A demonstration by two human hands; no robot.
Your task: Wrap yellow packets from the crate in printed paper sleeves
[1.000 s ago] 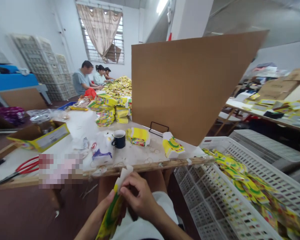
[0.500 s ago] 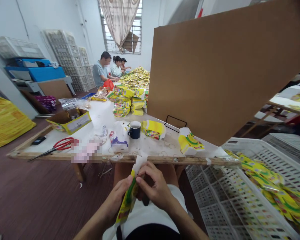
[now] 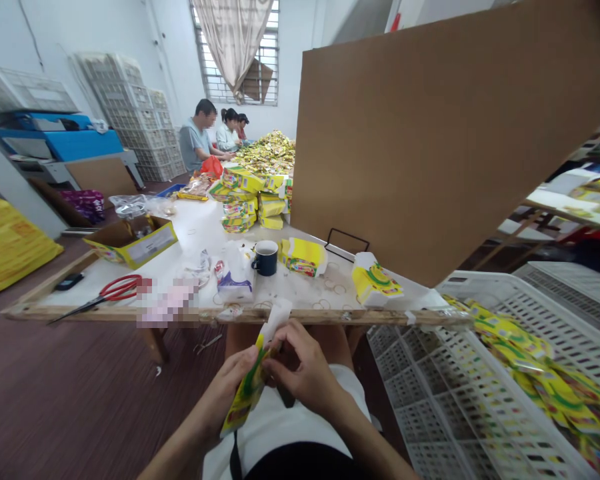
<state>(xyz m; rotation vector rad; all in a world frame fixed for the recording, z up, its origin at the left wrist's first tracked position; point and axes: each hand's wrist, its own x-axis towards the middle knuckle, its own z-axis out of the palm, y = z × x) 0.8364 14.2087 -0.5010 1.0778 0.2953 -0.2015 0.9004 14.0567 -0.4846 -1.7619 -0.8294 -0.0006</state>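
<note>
A yellow and green printed carton with white flaps sticking up at its top is held over my lap, tilted and seen nearly edge-on. My left hand grips its left side, thumb laid along the printed face. Curled around its upper right edge, my right hand has thumb and fingertips pressed close at the carton's opening. What lies under those fingertips is partly hidden. Just beyond, on the table, stand a dark mug, a yellow carton lying down and another yellow carton with its white flap raised.
Red-handled scissors, an open yellow box and a tissue pack are on the table. Stacked cartons stand farther back. A tall cardboard sheet rises at right, above a white crate of yellow packets. Co-workers sit behind.
Both hands and the carton have shifted slightly left and down in view. The carton stays in both hands, its lower end now tipped further left. The whole scene has shifted slightly left.
</note>
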